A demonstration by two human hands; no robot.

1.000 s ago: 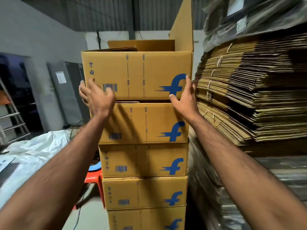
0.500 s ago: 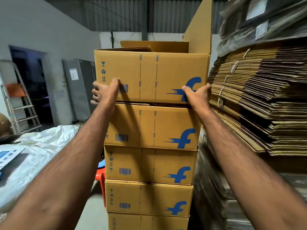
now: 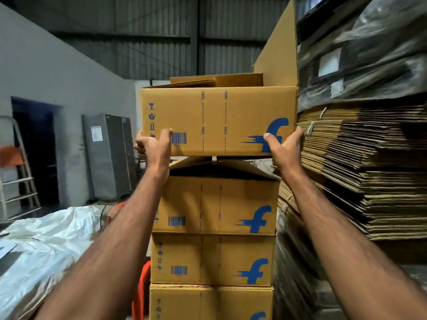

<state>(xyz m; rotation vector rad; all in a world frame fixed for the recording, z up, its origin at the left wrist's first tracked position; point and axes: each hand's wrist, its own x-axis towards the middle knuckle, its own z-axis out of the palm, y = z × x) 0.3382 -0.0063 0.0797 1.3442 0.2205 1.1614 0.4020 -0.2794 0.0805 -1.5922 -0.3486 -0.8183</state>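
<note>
Lift-off: blue-logoed brown cardboard box (image 3: 219, 121)
Gripped at 7 and 5 o'clock corners by fingers of left hand (image 3: 157, 146), right hand (image 3: 285, 150) — level pull-back is called for next.

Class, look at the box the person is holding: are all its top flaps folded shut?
No: the box gripped by the left hand and right hand has one flap standing upright on its right side.

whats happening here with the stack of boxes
A person is holding the top box with both hands: the left hand grips its lower left corner, the right hand its lower right. The box hangs above the stack, a gap under it. One top flap stands upright. Bundles of flattened cardboard lie to its right.
</note>
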